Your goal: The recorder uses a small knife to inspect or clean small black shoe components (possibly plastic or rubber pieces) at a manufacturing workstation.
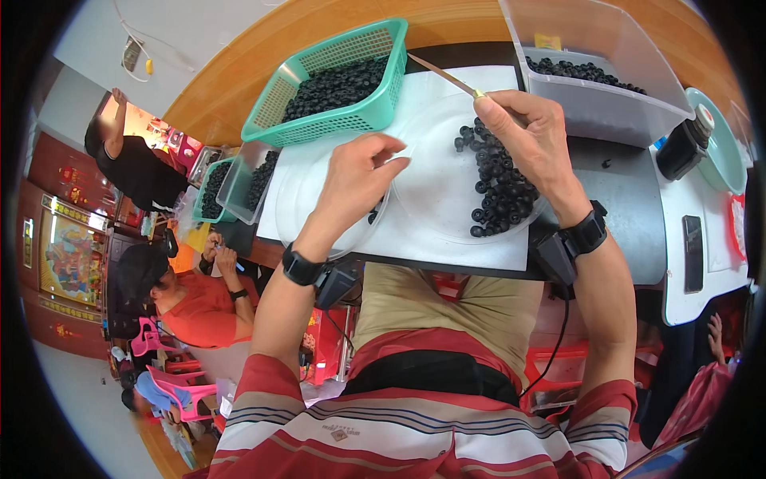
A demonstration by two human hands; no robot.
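My right hand (pixel 531 132) grips a thin pointed tool (pixel 447 76) with a brass-coloured collar near the thumb; its tapered end points to the far left. Under that hand, small round black pieces (pixel 503 188), bead- or berry-like, lie heaped on the right part of a clear round plate (pixel 427 191). My left hand (pixel 359 176) hovers over a second clear plate (pixel 291 211), fingers curled, with a gap between thumb and forefinger and nothing visible there. A few black pieces show beside its wrist. Both plates rest on a white sheet (pixel 487 254).
Beyond my hands stand a green basket (pixel 335 124) and a clear bin (pixel 614 120), both holding black pieces. At right are a dark bottle (pixel 682 148), a pale green basin (pixel 722 152) and a phone (pixel 692 254). A person in orange (pixel 203 307) works at left.
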